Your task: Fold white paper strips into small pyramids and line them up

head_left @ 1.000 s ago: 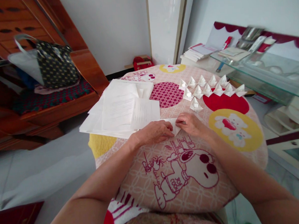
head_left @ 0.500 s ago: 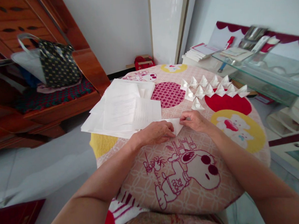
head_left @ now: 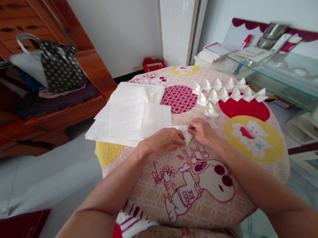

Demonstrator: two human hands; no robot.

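Observation:
A small white sheet of paper [head_left: 188, 137], partly folded, lies on the tablecloth between my two hands. My left hand [head_left: 166, 139] holds it down from the left with curled fingers. The right corner is pinched between thumb and fingers of my right hand [head_left: 203, 131], and that corner is bent inward. Part of the sheet is covered by the hands. Just beyond my left hand spreads a pile of white papers [head_left: 127, 115], some with printed lines. Several pointed folded paper pieces [head_left: 211, 110] stand in rows past my right hand.
The round table wears a patterned tablecloth [head_left: 153, 204] with cartoon figures. To the right is a glass shelf [head_left: 284, 73] with cups, a red pen [head_left: 247, 41] and booklets [head_left: 211, 53]. A wooden bench [head_left: 92, 72] with a dotted bag [head_left: 61, 65] stands at the left.
My right hand has moved slightly left, bringing the paper's right corner inward over the sheet. My left hand stays in nearly the same spot.

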